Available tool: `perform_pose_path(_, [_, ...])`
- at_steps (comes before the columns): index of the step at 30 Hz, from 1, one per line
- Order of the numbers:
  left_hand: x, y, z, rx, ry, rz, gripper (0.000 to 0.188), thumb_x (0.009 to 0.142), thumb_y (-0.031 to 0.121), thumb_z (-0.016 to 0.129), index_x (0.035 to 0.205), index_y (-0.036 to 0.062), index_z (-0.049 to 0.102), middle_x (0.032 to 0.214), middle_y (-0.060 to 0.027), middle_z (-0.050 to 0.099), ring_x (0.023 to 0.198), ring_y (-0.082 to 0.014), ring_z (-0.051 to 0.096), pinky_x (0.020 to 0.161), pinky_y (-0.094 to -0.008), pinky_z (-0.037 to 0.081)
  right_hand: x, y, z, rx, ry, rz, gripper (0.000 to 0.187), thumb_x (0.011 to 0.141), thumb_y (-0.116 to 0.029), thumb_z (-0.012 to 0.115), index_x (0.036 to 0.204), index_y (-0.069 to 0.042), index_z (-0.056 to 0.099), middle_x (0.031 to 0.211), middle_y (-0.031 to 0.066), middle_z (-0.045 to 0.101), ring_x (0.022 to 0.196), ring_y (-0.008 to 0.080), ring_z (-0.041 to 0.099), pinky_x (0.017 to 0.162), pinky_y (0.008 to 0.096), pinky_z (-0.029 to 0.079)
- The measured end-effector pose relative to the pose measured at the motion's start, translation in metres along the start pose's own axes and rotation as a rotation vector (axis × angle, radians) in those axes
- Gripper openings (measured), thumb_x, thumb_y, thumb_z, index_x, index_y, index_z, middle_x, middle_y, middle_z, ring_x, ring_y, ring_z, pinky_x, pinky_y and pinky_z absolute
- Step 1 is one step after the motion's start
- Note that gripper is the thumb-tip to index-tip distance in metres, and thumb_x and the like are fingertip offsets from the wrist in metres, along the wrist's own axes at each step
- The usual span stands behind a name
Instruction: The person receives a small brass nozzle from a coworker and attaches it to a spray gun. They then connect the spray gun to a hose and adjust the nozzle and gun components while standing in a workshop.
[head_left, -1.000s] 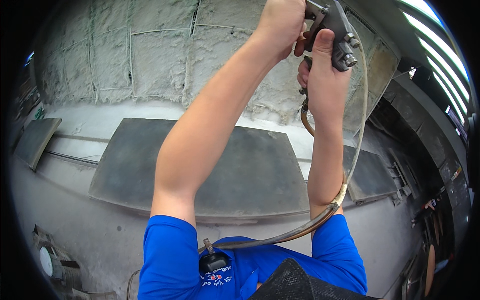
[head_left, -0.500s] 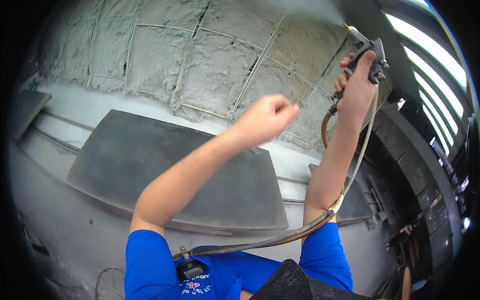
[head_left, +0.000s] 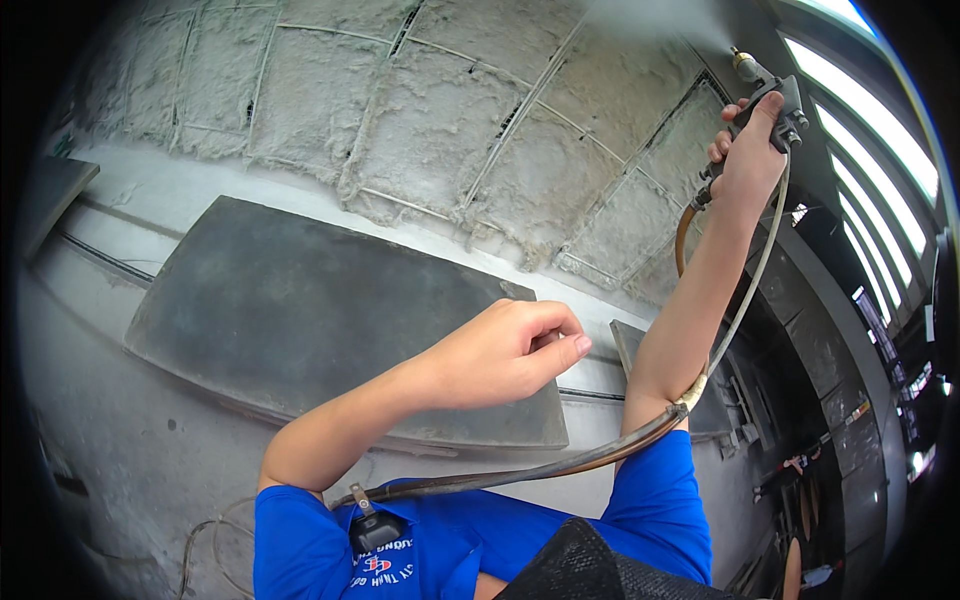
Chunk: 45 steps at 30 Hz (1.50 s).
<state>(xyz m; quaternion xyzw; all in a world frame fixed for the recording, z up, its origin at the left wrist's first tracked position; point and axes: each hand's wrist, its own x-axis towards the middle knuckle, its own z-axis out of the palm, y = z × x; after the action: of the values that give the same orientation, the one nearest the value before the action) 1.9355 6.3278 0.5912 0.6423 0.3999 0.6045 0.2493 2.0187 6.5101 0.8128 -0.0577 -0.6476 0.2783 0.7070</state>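
My right hand [head_left: 748, 160] is wrapped round the handle of a metal spray gun [head_left: 790, 100], raised at the upper right. Its brass-tipped nozzle points up and left, and a pale mist [head_left: 660, 22] spreads beside it. A brown hose [head_left: 683, 240] and a whitish hose [head_left: 768, 235] run down from the gun along my right forearm. My left hand [head_left: 505, 345] hovers over the right part of a dark grey flat panel [head_left: 320, 320]. Its fingers are loosely curled toward the thumb, with nothing visible held in them.
Behind the panel stands a wall of fuzzy, dust-coated filter material [head_left: 420, 120] crossed by thin bars. Another dark panel [head_left: 60, 195] lies far left, and one more [head_left: 710, 400] sits beyond my right arm. The joined hoses [head_left: 540, 470] cross my front.
My right hand has carried the spray gun slightly up and right, the mist still beside its nozzle. My left hand has dropped lower, from near the wall to over the panel.
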Motion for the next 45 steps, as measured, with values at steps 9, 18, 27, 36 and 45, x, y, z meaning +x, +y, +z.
perform_pose_path(9, [-0.033, -0.001, -0.009, 0.039, -0.095, -0.102, 0.028, 0.100, 0.025, 0.059, 0.100, -0.0014, 0.066, 0.078, -0.0092, 0.068, 0.068, -0.0165, 0.060, 0.062, -0.0312, 0.047, 0.007, -0.003, -0.015, 0.146, 0.013, 0.067, 0.045, 0.103, -0.047, 0.052, 0.097, -0.003, 0.053, 0.076, 0.0061, 0.056, 0.048, 0.0091, 0.040, 0.042, 0.0245, 0.032])
perform_pose_path(18, [-0.074, -0.031, -0.028, -0.060, -0.046, -0.299, 0.025, 0.100, 0.023, 0.059, 0.106, -0.0001, 0.066, 0.077, -0.0050, 0.065, 0.069, -0.0115, 0.059, 0.061, -0.0285, 0.047, 0.004, -0.008, -0.031, 0.195, 0.054, 0.116, 0.054, 0.100, -0.056, 0.052, 0.095, -0.003, 0.055, 0.077, 0.0051, 0.058, 0.050, 0.0091, 0.038, 0.046, 0.0253, 0.031])
perform_pose_path(27, [-0.265, -0.216, -0.004, -0.275, 0.035, -0.718, 0.033, 0.102, 0.030, 0.056, 0.120, 0.0020, 0.062, 0.088, -0.0044, 0.066, 0.080, -0.0102, 0.062, 0.069, -0.0267, 0.051, -0.036, 0.001, -0.099, 0.432, 0.182, 0.186, 0.059, 0.099, -0.062, 0.046, 0.101, -0.004, 0.054, 0.081, 0.0049, 0.060, 0.049, 0.0086, 0.036, 0.045, 0.0245, 0.030])
perform_pose_path(36, [-0.302, -0.210, 0.035, -0.040, 0.802, -0.669, 0.055, 0.103, 0.036, 0.048, 0.065, -0.0001, 0.064, 0.057, -0.0022, 0.057, 0.054, -0.0083, 0.049, 0.051, -0.0286, 0.035, -0.027, 0.019, -0.103, 0.314, 0.191, 0.156, 0.057, 0.100, -0.060, 0.047, 0.100, -0.003, 0.054, 0.079, 0.0047, 0.059, 0.049, 0.0089, 0.037, 0.044, 0.0247, 0.030])
perform_pose_path(45, [-0.131, -0.042, -0.041, 0.373, 0.309, 0.329, 0.042, 0.085, 0.041, 0.075, 0.082, 0.0005, 0.065, 0.059, -0.0070, 0.055, 0.048, -0.0195, 0.053, 0.046, -0.0312, 0.040, 0.034, 0.020, -0.087, 0.224, 0.059, 0.185, 0.051, 0.103, -0.053, 0.047, 0.098, -0.002, 0.055, 0.078, 0.0066, 0.059, 0.050, 0.0094, 0.037, 0.045, 0.0251, 0.032])
